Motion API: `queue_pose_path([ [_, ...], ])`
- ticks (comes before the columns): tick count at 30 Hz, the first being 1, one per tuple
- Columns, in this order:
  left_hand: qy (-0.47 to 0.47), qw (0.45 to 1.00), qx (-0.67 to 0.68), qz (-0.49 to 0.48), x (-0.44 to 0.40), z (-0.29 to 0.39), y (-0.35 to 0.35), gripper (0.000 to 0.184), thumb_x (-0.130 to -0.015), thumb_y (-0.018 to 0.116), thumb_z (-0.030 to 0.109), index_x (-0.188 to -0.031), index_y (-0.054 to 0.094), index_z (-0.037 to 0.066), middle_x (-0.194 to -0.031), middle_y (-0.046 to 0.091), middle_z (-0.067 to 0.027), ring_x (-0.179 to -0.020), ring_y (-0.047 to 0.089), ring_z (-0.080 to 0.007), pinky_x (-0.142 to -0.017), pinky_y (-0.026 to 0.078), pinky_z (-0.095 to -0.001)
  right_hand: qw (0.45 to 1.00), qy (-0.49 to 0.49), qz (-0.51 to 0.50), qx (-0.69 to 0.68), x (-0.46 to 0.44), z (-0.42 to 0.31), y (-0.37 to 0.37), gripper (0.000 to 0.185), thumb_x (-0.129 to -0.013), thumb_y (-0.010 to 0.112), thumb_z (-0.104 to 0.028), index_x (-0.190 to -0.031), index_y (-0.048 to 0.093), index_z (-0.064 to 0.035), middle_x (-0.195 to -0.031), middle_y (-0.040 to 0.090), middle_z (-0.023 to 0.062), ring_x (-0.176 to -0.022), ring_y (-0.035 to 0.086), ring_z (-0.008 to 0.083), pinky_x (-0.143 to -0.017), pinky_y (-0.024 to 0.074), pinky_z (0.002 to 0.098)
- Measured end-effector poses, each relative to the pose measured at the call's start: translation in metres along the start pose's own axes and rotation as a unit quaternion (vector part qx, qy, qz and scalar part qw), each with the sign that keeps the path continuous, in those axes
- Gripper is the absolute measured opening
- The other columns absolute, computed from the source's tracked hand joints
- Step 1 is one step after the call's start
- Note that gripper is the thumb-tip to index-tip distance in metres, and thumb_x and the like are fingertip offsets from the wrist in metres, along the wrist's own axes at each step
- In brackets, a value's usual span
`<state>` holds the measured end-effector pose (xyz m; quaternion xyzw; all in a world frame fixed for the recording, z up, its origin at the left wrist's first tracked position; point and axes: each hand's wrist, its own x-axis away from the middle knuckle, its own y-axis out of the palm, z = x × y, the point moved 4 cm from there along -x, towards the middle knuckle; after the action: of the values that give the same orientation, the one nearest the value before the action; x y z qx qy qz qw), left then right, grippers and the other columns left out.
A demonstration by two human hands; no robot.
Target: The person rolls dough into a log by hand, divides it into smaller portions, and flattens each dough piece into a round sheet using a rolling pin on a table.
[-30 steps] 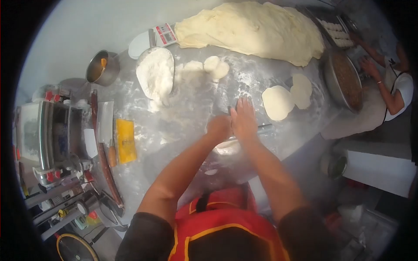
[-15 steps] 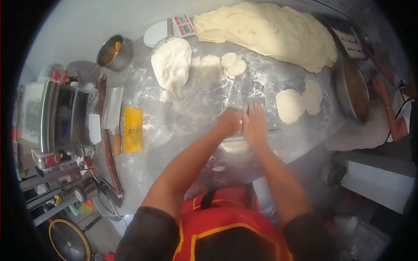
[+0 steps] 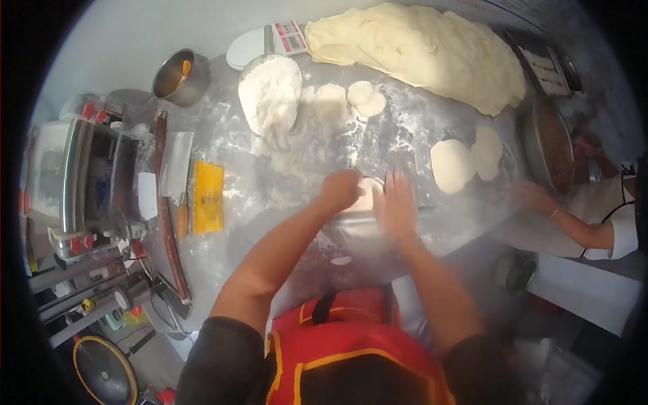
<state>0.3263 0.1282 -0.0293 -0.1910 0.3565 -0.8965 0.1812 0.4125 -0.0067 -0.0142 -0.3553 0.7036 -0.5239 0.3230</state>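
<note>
A small piece of dough lies on the floured table between my hands. My left hand is closed at its left edge, with its fingers curled onto the dough. My right hand lies flat with fingers stretched out, on the right side of the dough, over a rolling pin that is mostly hidden and blurred. To the right are two flat dough rounds, edges touching. Two smaller rounds overlap further back. A scoop of flour rests at the back left.
A large dough mass lies at the back beside a scale. At left are a pot, a cleaver, a yellow scraper and a long stick. A co-worker's arm is near a bowl of filling.
My left hand has moved slightly left, uncovering the dough between my hands. The co-worker's one hand has come down to the table's right edge. The view has shifted a little.
</note>
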Motion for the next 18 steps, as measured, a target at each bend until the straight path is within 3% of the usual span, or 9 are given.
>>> queue_pose_path([
  [3,-0.016,0.996,0.084,-0.004,0.015,-0.030,-0.004,0.029,-0.079,0.070,0.025,-0.098,0.067,0.003,-0.093,0.068,-0.0166,-0.089,0.063,-0.0360,-0.079,0.049,-0.0428,0.995,-0.011,-0.097,0.002,0.072,0.008,0.007,0.056,-0.087,0.058,-0.026,-0.134,0.045,0.0034,-0.141,0.044,0.0222,-0.131,0.041,0.0353,-0.109,0.0295,0.0486],
  [7,-0.058,0.989,0.129,-0.043,0.019,-0.032,-0.012,0.027,-0.080,0.069,0.019,-0.100,0.067,0.002,-0.090,0.069,-0.0168,-0.083,0.066,-0.0312,-0.075,0.050,-0.0396,0.999,-0.023,-0.030,-0.010,0.082,-0.003,-0.013,0.059,-0.083,0.062,-0.021,-0.135,0.045,0.0018,-0.140,0.044,0.0218,-0.130,0.042,0.0354,-0.108,0.0304,0.0497],
  [10,0.015,0.996,0.091,0.008,0.020,-0.029,-0.013,0.025,-0.080,0.068,0.014,-0.102,0.067,0.002,-0.089,0.069,-0.0165,-0.081,0.066,-0.0266,-0.072,0.050,-0.0381,0.999,-0.036,-0.004,-0.005,0.075,0.000,-0.001,0.057,-0.083,0.061,-0.021,-0.133,0.046,0.0016,-0.138,0.046,0.0221,-0.127,0.044,0.0359,-0.107,0.0312,0.0502],
  [16,-0.043,0.962,0.259,-0.073,0.014,-0.044,-0.002,0.023,-0.082,0.062,0.003,-0.105,0.065,-0.002,-0.087,0.069,-0.0118,-0.079,0.065,-0.0188,-0.069,0.051,-0.0327,0.999,-0.041,0.028,-0.016,0.077,-0.004,-0.012,0.052,-0.087,0.056,-0.024,-0.132,0.049,0.0010,-0.135,0.049,0.0222,-0.124,0.047,0.0360,-0.107,0.0319,0.0501],
  [18,-0.060,0.966,0.238,-0.082,0.013,-0.045,-0.001,0.024,-0.082,0.062,0.001,-0.105,0.064,-0.003,-0.088,0.069,-0.0106,-0.079,0.064,-0.0174,-0.069,0.051,-0.0312,0.999,-0.039,0.029,-0.011,0.078,-0.004,-0.012,0.051,-0.089,0.055,-0.025,-0.132,0.049,0.0009,-0.135,0.049,0.0222,-0.125,0.046,0.0358,-0.107,0.0317,0.0502],
])
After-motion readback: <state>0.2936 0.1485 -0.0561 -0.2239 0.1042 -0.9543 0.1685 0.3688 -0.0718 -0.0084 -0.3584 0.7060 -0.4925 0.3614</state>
